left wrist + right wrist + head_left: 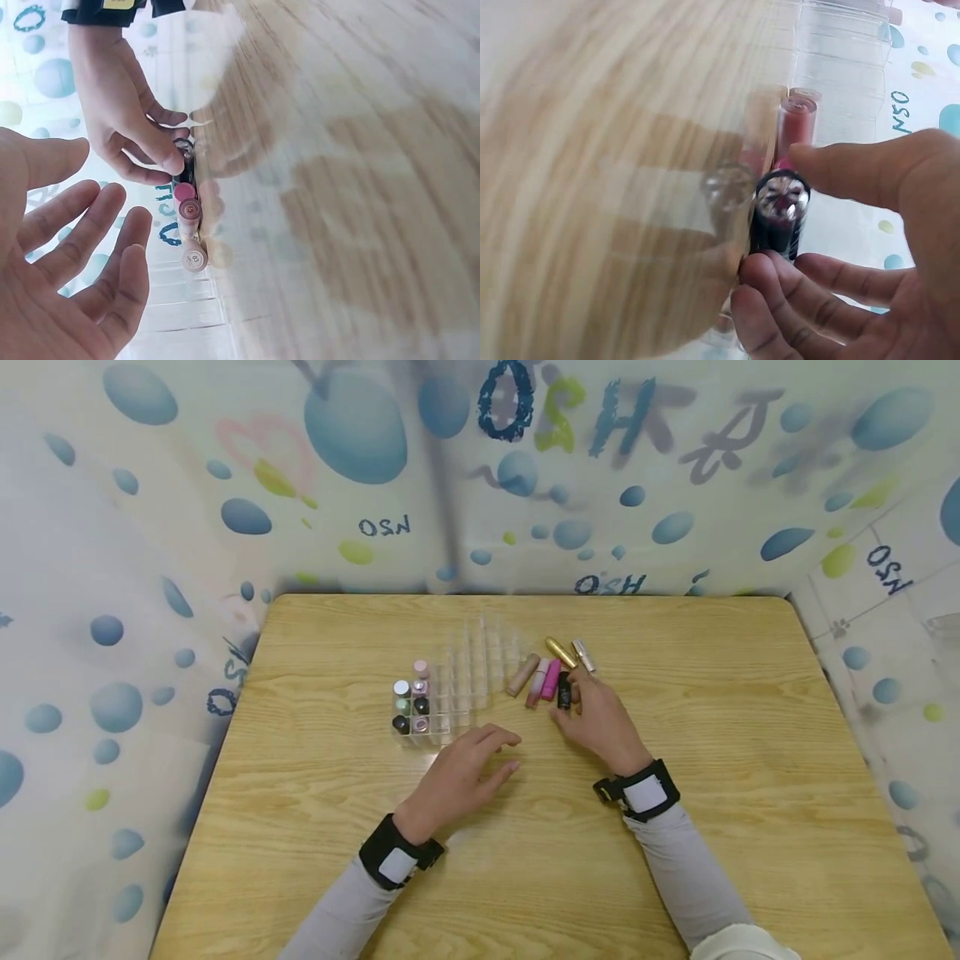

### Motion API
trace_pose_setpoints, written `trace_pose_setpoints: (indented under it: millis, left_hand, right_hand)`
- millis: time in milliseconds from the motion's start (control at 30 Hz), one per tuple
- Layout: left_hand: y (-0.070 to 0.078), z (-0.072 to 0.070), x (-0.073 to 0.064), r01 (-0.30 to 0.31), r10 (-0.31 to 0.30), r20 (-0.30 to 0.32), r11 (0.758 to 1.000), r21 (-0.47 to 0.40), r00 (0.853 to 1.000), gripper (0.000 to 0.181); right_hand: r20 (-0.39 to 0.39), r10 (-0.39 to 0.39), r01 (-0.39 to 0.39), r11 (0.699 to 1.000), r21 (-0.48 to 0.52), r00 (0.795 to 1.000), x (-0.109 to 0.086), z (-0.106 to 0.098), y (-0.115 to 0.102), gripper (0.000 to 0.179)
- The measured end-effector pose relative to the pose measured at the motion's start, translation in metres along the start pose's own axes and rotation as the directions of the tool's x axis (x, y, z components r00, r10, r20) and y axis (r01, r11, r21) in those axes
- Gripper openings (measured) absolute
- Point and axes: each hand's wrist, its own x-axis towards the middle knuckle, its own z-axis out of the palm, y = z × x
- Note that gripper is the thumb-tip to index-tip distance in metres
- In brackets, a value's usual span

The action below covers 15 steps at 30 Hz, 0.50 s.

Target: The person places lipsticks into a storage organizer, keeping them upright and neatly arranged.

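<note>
Pinching, apparently, a silver-ended black tube: the right hand; left hand relaxed.

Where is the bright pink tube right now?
In the head view, the bright pink tube lies right of the clear organizer, between the mauve tube and the black tube at the right hand.

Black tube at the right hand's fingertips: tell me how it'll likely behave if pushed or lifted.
The black tube looks hard-cased, so it should probably stay stiff when pinched. Lying on its side with a round end, it may roll if pushed, though the magenta tube beside it could block that way. Its shiny end might feel slippery.
</note>
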Motion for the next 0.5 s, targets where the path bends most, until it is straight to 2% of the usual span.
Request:
trace_pose_setpoints:
  millis: [300,500]
  left_hand:
    - [0.002,0.001,0.001,0.007,-0.007,0.026,1.0,-0.018,1.0,0.032]
    - [0.005,0.0,0.003,0.021,-0.021,0.06,1.0,0.0,0.998,0.034]
  right_hand:
    - [0.028,0.082,-0.082,0.997,0.004,0.996,-0.004,-0.008,0.001,0.035]
    - [0.014,0.078,-0.078,0.997,-0.003,0.997,-0.01,-0.013,0.005,0.02]
